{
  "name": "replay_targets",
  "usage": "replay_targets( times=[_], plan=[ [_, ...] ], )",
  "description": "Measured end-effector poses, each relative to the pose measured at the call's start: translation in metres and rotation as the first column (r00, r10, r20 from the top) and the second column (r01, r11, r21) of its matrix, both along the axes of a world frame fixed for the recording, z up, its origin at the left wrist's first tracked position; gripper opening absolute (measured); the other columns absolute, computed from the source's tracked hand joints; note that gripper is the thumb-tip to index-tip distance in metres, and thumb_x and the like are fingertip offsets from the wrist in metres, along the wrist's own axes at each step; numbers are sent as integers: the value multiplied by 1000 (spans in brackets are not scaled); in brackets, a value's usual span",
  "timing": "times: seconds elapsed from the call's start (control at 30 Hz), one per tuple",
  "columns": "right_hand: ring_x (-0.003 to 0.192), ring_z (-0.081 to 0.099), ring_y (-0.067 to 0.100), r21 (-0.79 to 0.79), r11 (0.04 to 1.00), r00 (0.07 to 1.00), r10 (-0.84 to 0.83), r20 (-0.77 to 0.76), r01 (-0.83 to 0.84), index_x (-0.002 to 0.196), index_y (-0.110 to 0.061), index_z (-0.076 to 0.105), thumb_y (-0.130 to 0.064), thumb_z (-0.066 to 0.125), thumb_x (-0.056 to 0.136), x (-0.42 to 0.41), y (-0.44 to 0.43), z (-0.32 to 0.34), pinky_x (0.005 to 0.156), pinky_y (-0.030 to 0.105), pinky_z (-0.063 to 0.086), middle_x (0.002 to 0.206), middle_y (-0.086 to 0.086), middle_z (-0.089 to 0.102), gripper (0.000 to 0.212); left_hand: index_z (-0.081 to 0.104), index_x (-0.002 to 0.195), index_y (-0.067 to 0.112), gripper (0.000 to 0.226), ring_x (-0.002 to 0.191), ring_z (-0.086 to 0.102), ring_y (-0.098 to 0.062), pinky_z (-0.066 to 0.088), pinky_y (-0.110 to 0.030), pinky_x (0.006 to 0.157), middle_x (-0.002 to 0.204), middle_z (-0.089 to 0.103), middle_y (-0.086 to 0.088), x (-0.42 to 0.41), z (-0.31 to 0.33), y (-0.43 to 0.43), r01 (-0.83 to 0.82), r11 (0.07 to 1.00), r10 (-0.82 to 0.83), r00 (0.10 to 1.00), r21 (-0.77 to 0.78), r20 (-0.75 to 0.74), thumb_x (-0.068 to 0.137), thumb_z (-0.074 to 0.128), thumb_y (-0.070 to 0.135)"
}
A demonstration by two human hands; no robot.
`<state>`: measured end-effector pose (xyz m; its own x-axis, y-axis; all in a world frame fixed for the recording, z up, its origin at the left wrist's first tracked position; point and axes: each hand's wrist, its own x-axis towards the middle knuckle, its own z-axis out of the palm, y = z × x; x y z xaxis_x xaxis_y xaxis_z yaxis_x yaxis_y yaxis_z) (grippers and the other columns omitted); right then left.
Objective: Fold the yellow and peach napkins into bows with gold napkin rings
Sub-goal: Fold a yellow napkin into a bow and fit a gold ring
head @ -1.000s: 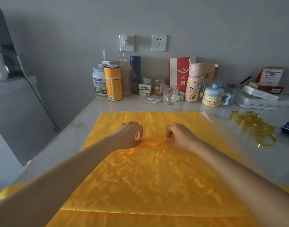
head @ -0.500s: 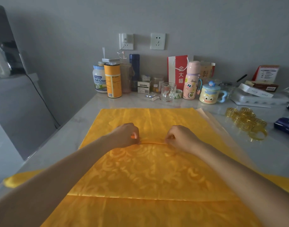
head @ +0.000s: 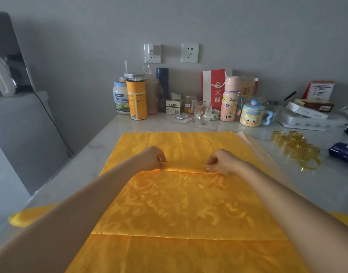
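Yellow napkin [head: 179, 201] lies flat mid-desk [head: 102, 150], its near part folded over, with the free edge about at the centre line. Left hand [head: 152, 158] and right hand [head: 222, 161] sit knuckles-up on that edge, a gap between them. Fingers [head: 161, 159] of each hand are curled, pinching the slightly raised hem. Likely reason: two spaced grips keep the edge straight while it is aligned. The cloth is glossy with damask scrollwork, and a crisp fold runs across nearer the viewer. Peach napkin [head: 252, 142] peeks out beneath at far right. Rings [head: 296, 147] are heaped well apart on the right, not yet needed.
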<state>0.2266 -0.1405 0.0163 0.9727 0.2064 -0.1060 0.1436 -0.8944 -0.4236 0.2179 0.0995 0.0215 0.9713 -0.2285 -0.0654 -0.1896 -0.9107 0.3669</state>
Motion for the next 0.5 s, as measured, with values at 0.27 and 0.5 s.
replay_targets(
  times=[0.27,0.5],
  plan=[
    [99,55,22,-133,984,884,164,439,-116,98,-10,61,-18,54,93,-25,-7,-16,84,30,38,101,3,61,12,60,95,13,11,81,48,-14,38,-22,65,92,52,3,-19,-8,14,11,997,5,981,-79,194,86,66,16],
    [59,59,24,-521,821,647,530,548,-231,71,-11,62,8,77,53,-42,-16,-16,51,25,43,69,5,57,30,61,97,14,29,92,57,-22,51,-35,75,100,56,-3,-50,-23,25,251,926,-355,836,283,418,82,52,-8]
  ],
)
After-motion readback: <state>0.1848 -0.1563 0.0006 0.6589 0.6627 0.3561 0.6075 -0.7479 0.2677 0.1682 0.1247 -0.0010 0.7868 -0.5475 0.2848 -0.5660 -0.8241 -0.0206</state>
